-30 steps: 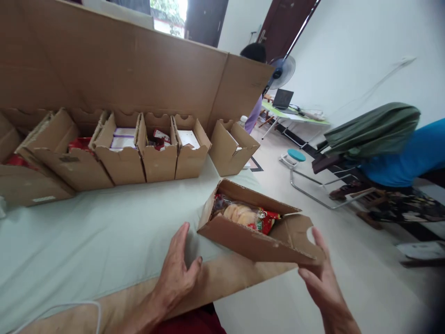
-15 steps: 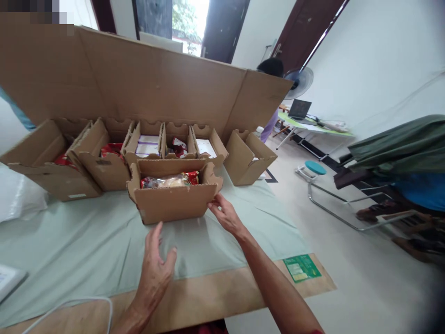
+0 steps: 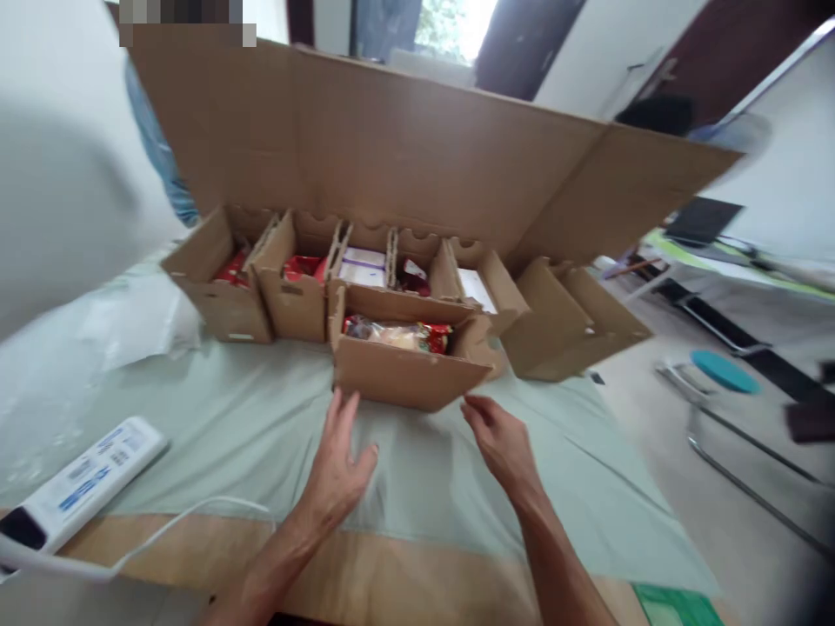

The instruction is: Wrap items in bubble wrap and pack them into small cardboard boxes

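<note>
A brown cardboard box stands on the cloth before me, holding packets in clear and red wrapping. My left hand is just in front of its lower left corner, open, with the thumb spread away from the fingers. By the lower right corner is my right hand, its fingers loosely bent and holding nothing that I can see. Behind the box runs a row of cardboard boxes. Red packets, white packs with purple edges and a white item show inside them.
A tall cardboard panel rises behind the row. At the right stands another cardboard box. A white device with blue print and a white cable lie at left, near clear plastic wrapping. A teal stool is on the floor.
The view has swung left, bringing more of the white device into sight. My right hand has come off the box's right end and sits lower. My left hand stays open near the box's left corner.
</note>
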The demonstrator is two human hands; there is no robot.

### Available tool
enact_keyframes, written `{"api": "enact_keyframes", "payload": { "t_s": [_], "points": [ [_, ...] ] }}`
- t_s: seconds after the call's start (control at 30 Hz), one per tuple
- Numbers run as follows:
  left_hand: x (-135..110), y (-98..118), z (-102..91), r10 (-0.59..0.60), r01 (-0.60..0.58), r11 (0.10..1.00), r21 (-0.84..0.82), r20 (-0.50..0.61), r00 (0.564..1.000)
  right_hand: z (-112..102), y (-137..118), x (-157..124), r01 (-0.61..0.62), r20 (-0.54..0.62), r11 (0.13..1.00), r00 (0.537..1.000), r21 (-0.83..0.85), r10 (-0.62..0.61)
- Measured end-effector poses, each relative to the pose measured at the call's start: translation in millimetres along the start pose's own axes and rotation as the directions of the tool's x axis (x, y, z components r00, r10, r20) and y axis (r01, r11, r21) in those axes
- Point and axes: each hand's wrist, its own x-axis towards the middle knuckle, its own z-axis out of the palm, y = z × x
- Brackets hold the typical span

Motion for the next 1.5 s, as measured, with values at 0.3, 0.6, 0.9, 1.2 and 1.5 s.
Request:
{"api": "enact_keyframes", "payload": {
  "t_s": [0.3,0.6,0.9,1.2,1.5],
  "points": [
    [-48.0,-35.0,-25.2,0.119,-0.166,0.941,0.296,0.167,0.979,113.4,-134.4,-9.4,0.666,0.431,0.734,0.629,0.13,-0.647],
    [-50.3,-47.9,-16.2,0.234,-0.26,0.918,0.3,0.121,0.965,331.8,-277.0,53.5,0.976,0.696,0.204,0.195,-0.07,-0.691],
    [-49.8,-55.2,-23.4,0.082,-0.093,0.979,-0.183,-0.07,0.994,210.2,-196.2,-3.9,0.622,0.172,0.631,0.636,0.463,-0.753],
    [-51.7,-31.5,-46.4,-0.339,0.212,0.602,-0.77,-0.006,0.941,89.7,-13.6,-101.9,-0.183,-0.025,0.671,0.957,0.718,0.288],
    [-41.1,-18.4,-50.5,-0.106,0.055,0.978,-0.201,-0.254,0.961,56.4,17.2,-101.3,-0.169,-0.031,0.791,0.973,0.588,0.231]
  ]
}}
